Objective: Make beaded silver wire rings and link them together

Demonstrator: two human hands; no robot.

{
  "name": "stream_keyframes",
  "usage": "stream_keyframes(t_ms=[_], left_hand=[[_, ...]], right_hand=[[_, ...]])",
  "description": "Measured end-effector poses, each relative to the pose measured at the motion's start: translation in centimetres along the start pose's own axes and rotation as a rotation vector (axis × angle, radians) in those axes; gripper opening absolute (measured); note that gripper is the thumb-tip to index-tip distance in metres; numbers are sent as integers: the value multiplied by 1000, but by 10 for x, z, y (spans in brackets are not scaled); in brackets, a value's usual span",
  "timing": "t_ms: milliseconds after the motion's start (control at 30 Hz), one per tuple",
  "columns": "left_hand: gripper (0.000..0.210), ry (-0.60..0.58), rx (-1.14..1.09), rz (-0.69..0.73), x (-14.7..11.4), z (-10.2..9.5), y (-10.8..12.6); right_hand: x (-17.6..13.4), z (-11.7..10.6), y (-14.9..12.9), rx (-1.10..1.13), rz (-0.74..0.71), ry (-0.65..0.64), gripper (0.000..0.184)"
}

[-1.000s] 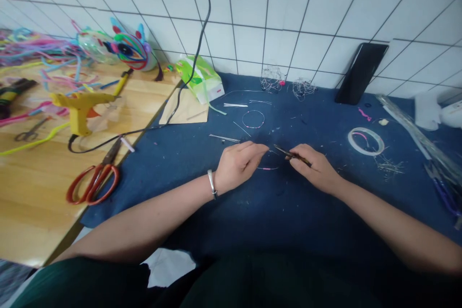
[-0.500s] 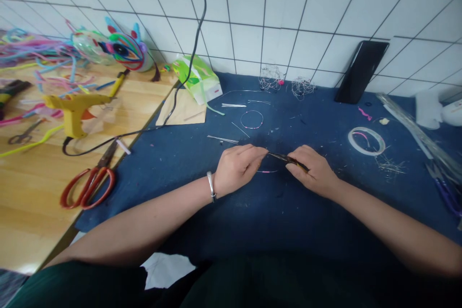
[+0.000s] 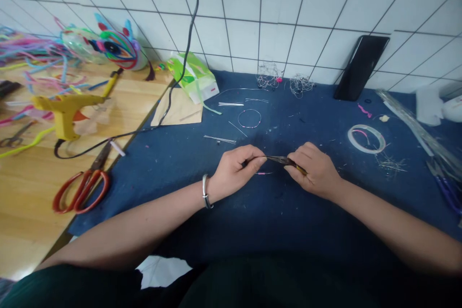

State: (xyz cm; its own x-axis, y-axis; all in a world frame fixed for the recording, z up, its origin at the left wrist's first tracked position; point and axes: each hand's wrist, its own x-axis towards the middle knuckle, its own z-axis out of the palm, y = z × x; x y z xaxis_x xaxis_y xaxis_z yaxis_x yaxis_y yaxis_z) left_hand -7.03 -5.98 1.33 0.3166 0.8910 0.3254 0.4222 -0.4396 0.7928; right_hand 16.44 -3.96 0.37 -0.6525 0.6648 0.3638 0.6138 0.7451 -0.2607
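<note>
Pliers (image 3: 281, 159) are gripped by the right hand (image 3: 314, 171) and pointed leftward, seemingly so that their tips are steadied at the left hand (image 3: 234, 171), whose fingertips are pinched on something too small to tell, with a beaded wire (image 3: 262, 173) seen just on the near side.

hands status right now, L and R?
Left hand: closed in a pinch at the tip of the pliers; what it pinches is too small to tell.
Right hand: closed, holding the pliers.
</note>
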Motion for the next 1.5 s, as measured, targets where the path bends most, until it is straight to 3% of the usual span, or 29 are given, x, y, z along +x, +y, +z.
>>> stream_keyframes(t_ms=[200,400,467,767,1500], left_hand=[[10,66,89,47,-2,1,-1],[14,-109,-237,-85,-1,1,-5],[15,-109,-273,-86,-1,0,-7],[15,78,185,157,0,-7,-8],[16,-40,429,300,-2,-6,-18]], right_hand=[[-1,2,-2,3,12,-18,18],[0,1,2,46,28,14,17],[1,0,2,75,39,7,17],[6,-3,9,221,87,-123,17],[8,-10,3,-270,-82,-67,24]])
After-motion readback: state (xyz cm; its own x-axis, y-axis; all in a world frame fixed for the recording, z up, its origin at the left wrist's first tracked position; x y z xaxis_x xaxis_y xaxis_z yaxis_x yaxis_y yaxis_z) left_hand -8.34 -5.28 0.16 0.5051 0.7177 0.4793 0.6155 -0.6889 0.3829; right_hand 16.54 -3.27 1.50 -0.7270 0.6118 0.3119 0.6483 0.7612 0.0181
